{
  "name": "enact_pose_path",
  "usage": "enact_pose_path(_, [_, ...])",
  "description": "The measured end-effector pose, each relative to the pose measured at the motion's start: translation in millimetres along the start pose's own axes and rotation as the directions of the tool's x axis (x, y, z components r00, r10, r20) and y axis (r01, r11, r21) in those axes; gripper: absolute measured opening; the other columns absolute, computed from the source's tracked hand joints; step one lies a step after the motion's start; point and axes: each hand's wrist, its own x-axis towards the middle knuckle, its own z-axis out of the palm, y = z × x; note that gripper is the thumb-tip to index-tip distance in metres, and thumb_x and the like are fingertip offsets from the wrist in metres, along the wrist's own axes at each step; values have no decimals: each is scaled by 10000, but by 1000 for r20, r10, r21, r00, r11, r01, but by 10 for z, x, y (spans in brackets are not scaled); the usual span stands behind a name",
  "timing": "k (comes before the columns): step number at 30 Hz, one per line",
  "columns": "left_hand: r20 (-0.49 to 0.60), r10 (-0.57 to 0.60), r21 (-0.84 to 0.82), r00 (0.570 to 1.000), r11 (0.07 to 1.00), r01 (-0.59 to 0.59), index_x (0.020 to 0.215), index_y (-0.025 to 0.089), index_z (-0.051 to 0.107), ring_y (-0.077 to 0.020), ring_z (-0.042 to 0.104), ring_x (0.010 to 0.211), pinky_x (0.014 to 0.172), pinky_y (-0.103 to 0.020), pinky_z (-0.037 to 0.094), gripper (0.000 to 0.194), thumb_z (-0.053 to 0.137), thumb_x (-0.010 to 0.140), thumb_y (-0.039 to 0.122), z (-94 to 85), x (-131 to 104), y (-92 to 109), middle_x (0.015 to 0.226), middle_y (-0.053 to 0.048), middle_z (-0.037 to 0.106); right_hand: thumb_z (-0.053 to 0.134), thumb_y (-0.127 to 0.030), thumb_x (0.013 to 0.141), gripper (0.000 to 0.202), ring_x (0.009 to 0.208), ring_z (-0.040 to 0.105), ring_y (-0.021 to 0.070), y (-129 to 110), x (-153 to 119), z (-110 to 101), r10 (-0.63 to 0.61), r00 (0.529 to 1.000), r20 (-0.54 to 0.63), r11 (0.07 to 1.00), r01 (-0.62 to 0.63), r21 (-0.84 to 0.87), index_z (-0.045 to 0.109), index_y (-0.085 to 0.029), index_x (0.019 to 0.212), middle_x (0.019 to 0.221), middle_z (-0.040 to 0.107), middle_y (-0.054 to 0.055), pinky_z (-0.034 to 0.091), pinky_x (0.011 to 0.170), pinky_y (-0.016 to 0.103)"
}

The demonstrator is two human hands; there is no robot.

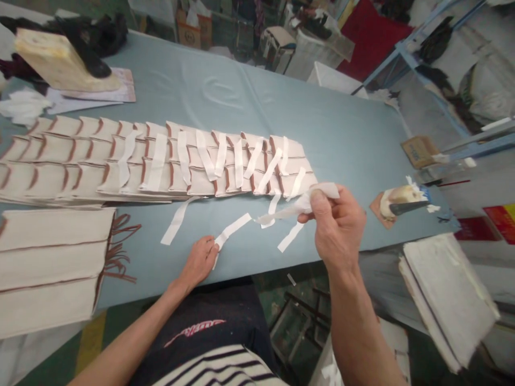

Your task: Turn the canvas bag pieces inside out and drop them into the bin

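Observation:
My right hand (pixel 338 222) is closed on a crumpled length of white strip (pixel 303 203), thumb pressed on top, raised over the table's near part. Down by the near edge, my left hand (pixel 202 257) has its fingers together on the end of another white strip (pixel 233 228). The tips of the two strips come close to each other between my hands. Beyond them lie overlapping rows of cream fabric pieces (pixel 156 161) with brown edges, and several white strips rest across these. More loose strips (pixel 177 222) lie on the table around my hands.
A blue-green table (pixel 333 128) spans the view. At its left lies a cream fabric stack (pixel 52 257) with brown ties. A foam block (pixel 60 59) stands at the back left, and a smaller block with a dark tool (pixel 402 203) at the right. Blue shelving (pixel 426 69) rises on the right.

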Motion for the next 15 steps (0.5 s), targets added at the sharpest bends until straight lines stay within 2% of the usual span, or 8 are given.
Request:
enact_pose_path(3, [68, -47, -93, 997, 994, 53, 1248, 161, 760, -268, 785, 1087, 976, -484, 685, 293, 760, 1106, 418, 195, -149, 141, 1235, -84, 791, 756, -495, 993, 285, 484, 673, 128, 38, -36, -7, 34, 999, 0, 999, -34, 22, 705, -221, 936, 639, 678, -61, 568, 477, 216])
enact_pose_path(6, [117, -83, -169, 990, 980, 102, 1194, 152, 766, -252, 789, 1002, 910, -445, 692, 304, 753, 1109, 443, 235, -276, 216, 1148, -61, 795, 753, -540, 1004, 332, 484, 675, 130, 46, -68, 38, 46, 999, 20, 998, -47, 46, 692, -220, 941, 649, 677, -60, 581, 486, 226])
enact_pose_path(11, [105, -129, -252, 986, 956, 151, 1122, 157, 765, -245, 779, 989, 930, -452, 670, 332, 731, 1115, 487, 59, -401, 187, 1085, -53, 792, 722, -580, 1000, 361, 517, 714, 138, 162, -50, 235, 74, 996, 53, 995, -78, 66, 664, -226, 970, 702, 702, -51, 596, 503, 233])
enact_pose_path(15, [72, -170, -297, 983, 937, 184, 966, 173, 756, -238, 762, 882, 888, -433, 642, 496, 614, 1131, 619, -127, -567, 164, 905, -32, 773, 675, -581, 986, 349, 546, 734, 157, 368, 6, 457, 113, 992, 54, 991, -116, 59, 648, -233, 979, 670, 703, -48, 610, 526, 246])
